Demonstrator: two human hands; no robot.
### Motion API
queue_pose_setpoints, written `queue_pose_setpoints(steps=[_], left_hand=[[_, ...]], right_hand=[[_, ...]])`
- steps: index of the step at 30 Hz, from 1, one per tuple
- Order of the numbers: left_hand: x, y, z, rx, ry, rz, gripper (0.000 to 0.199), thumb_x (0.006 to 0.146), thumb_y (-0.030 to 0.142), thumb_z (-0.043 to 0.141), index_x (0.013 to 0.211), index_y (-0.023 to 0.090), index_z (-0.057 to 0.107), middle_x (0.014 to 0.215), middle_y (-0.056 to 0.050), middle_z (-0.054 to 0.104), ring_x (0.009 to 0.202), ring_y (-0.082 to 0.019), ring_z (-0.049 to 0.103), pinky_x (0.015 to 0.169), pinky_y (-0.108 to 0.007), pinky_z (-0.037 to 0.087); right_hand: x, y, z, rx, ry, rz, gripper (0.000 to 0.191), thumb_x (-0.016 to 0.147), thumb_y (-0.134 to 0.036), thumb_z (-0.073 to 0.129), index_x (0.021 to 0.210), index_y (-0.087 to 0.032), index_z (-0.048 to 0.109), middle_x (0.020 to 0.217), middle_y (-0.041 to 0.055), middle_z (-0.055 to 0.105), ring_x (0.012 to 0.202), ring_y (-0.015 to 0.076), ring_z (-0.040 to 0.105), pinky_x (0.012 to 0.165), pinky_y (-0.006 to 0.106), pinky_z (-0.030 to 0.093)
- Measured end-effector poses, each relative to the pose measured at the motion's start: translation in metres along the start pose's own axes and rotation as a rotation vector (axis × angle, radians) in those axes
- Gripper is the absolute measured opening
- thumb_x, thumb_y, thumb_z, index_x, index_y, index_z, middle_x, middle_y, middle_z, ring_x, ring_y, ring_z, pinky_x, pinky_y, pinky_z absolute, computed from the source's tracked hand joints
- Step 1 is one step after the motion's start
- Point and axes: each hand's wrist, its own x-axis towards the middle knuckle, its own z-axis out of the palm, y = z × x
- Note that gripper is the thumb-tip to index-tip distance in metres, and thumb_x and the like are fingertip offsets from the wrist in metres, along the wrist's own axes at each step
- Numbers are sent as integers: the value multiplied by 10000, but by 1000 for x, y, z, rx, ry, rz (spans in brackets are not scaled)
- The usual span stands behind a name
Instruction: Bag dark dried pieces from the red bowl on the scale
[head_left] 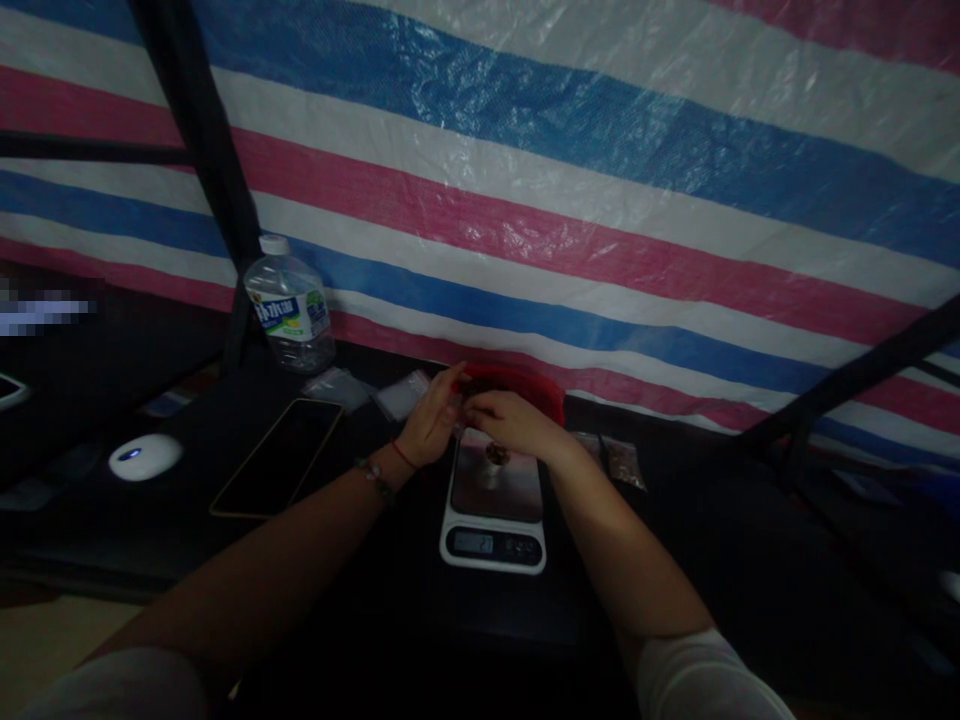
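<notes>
A white digital scale (493,545) with a lit display stands on the black table. On its plate rests a small round container of brown bits (496,455). My left hand (433,418) is at the plate's far left corner, fingers bent. My right hand (510,420) reaches over the far part of the plate, its fingers drawn together beside the left fingertips. What the fingertips hold, if anything, is too small and dim to make out. Just behind both hands is a red container (525,382), partly hidden by them.
Left of the hands are a dark phone (277,458), a white oval device (145,457), a clear plastic bottle (291,310) and clear bags (401,395). Filled small bags (624,463) lie right of the scale. A striped sheet (525,220) hangs behind the table.
</notes>
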Motion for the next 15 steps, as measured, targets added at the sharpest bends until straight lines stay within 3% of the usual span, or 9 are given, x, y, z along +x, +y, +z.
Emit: queue_pose_setpoints(steps=[7,9,12,15], left_hand=[[5,10,-2,20,-18,113,669,943,597,140,1435,174,303,1329,-161,492,1233,-279,465,1049,-461,371],[6,8,-3,58,-28,106,665,924,594,279,1424,157,304,1351,-169,474,1248,-290,455,1053,-467,371],[8,5,-2,157,-86,38,791,784,538,575,1413,137,310,1359,-174,475,1253,-317,458,1059,-481,372],[10,1,1,227,-148,-30,802,728,376,648,1418,136,317,1366,-165,488,1256,-314,472,1065,-473,377]], right_hand=[[4,-2,9,-66,73,75,159,823,-109,569,694,-130,659,664,8,619,593,105,502,577,231,320],[4,0,5,-60,98,57,142,802,-82,567,711,-130,665,687,10,627,616,112,515,586,231,329],[4,9,-2,-1,152,18,177,812,-72,532,802,-141,695,783,22,669,699,130,562,650,231,377],[4,16,-5,47,179,11,222,825,-79,517,882,-156,718,860,28,693,768,142,593,718,239,409]])
